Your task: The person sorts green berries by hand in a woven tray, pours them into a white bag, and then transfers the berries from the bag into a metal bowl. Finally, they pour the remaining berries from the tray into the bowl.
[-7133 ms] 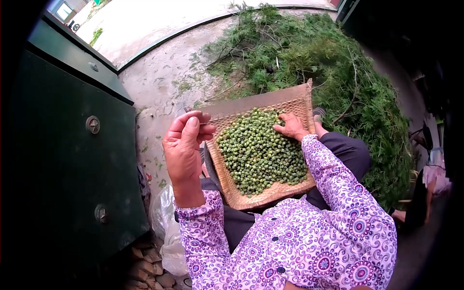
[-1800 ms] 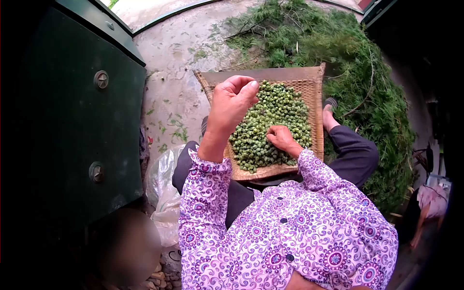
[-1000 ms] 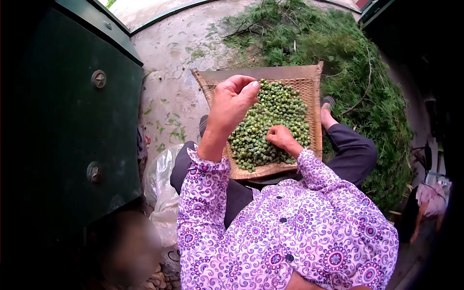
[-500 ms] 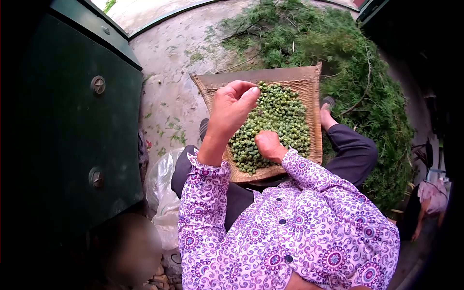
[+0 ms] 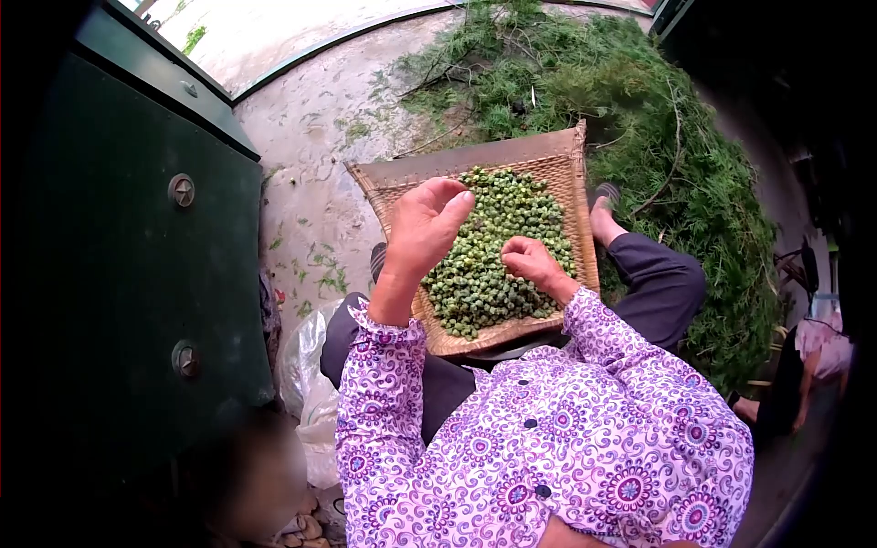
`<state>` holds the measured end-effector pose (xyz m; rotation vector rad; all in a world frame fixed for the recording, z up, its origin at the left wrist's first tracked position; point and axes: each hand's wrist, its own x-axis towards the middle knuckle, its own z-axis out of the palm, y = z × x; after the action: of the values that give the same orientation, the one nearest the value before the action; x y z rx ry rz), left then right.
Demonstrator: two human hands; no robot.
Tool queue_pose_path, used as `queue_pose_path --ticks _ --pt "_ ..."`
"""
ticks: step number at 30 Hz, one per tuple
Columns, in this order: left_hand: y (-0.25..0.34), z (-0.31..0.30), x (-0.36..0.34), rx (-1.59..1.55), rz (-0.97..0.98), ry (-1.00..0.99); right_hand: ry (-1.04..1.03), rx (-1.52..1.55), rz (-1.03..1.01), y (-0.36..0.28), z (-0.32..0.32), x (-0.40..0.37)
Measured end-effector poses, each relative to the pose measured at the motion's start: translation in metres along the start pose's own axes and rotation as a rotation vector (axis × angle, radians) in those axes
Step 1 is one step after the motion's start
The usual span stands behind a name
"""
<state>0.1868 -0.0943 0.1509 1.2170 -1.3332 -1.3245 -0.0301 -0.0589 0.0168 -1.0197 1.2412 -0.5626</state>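
A dark green door panel (image 5: 119, 301) stands along the left, bearing two round bosses (image 5: 182, 190) with raised stars. Pale grey floor (image 5: 311, 137), scuffed and littered with green bits, runs to a dark threshold strip (image 5: 315, 57) at the far side. Beyond it lies brightly daylit ground (image 5: 274, 29) with a small green plant (image 5: 195, 39) at far left. The right side falls into deep shadow.

I see feathery conifer branches (image 5: 703, 237) heaped along the right of the floor (image 5: 306, 128); at its left edge, a dark-green door (image 5: 128, 283) with star-embossed studs (image 5: 182, 190), a clear plastic bag (image 5: 316, 402) nearby.
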Motion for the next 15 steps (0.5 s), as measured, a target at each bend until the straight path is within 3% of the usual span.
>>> queue_pose_path --ticks 2,4,9,11,13,14,15 --pt "-0.001 0.007 -0.001 0.233 0.012 -0.068 -0.046 0.248 -0.053 -0.020 -0.011 -0.008" --pt "-0.007 0.022 -0.001 0.274 0.056 -0.127 -0.054 0.427 -0.070 -0.050 -0.009 -0.021" --pt "-0.012 0.042 -0.002 0.306 0.019 -0.362 -0.147 0.371 -0.266 -0.080 -0.018 -0.030" --pt "-0.006 0.041 -0.001 0.293 -0.001 -0.345 0.093 0.323 -0.287 -0.077 -0.047 -0.027" --pt "-0.007 0.036 0.001 0.243 -0.029 -0.302 0.306 0.871 -0.427 -0.076 -0.091 -0.030" --pt "-0.007 0.032 0.003 0.233 -0.038 -0.277 0.286 1.227 -0.525 -0.048 -0.134 -0.020" --pt "-0.008 0.031 0.003 0.205 -0.048 -0.263 0.330 1.325 -0.533 -0.047 -0.153 -0.031"
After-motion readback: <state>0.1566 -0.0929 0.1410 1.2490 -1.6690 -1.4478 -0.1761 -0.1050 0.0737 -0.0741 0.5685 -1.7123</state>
